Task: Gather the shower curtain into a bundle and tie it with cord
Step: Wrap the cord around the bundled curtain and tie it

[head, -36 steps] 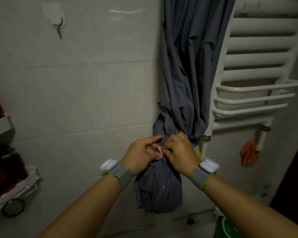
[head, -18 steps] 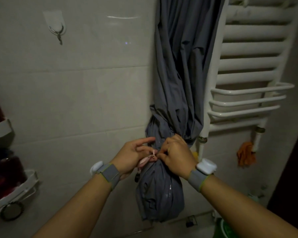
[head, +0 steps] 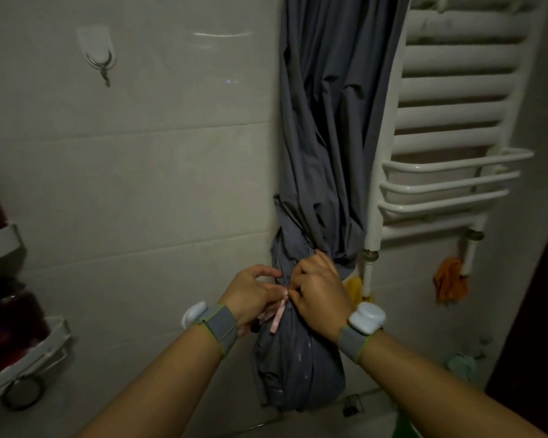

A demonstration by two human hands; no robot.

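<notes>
Both hands, left hand (head: pixel 250 298) and right hand (head: pixel 320 289), pinch the pink cord (head: pixel 278 314) on the grey curtain (head: pixel 323 153); a white rack (head: pixel 450 121) stands at the right, a hook (head: pixel 99 63) upper left

one grey shower curtain (head: pixel 326 159), one pink cord (head: pixel 278 314), two hands, left hand (head: pixel 253 297), right hand (head: pixel 321 290), two wristbands (head: pixel 222 324), one wall hook (head: pixel 100 56) upper left, one towel radiator (head: pixel 450 121), two orange cloths (head: pixel 450 278)

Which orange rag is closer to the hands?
The yellow-orange rag beside the right hand; the other orange rag hangs farther right under the radiator.
</notes>
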